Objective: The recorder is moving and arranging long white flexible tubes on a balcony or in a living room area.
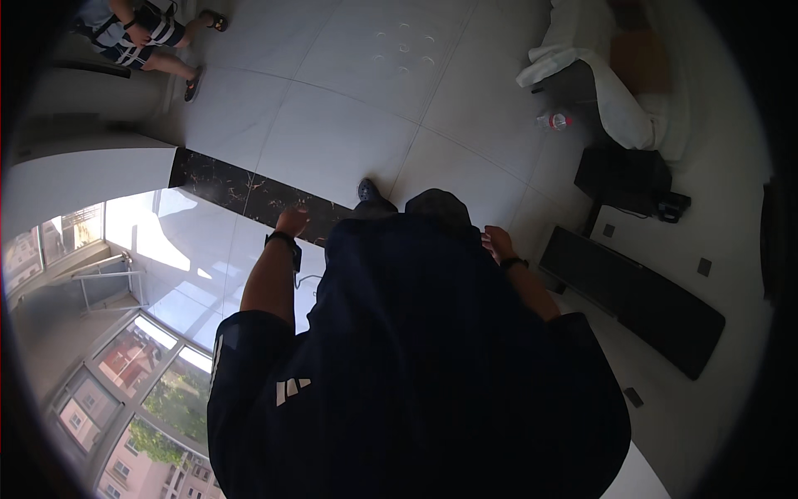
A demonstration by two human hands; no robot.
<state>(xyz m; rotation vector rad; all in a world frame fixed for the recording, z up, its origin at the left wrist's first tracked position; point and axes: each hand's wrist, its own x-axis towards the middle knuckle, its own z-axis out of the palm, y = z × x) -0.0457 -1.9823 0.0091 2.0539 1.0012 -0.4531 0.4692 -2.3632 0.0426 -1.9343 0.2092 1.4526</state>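
My left hand (291, 222) hangs beside my body above a dark marble floor strip (218, 185). Its fingers are loosely apart and nothing shows in them. On that wrist is a black band (284, 239), and a thin pale cable (309, 278) loops beside the forearm. At my other side, my right hand (499, 242) is held near my dark clothing, fingers loosely extended, with no object visible in it. The long black panel (632, 299) is the nearest thing on its right, apart from the hand. A dark shoe (366, 190) shows on the pale tiles.
A black box (623, 172) stands at right, near a clear bottle (552, 121) with a red label. White cloth (573, 37) drapes over furniture at upper right. Another person (137, 33) sits at upper left. Windows (137, 391) line the lower left, beside sunlit tiles.
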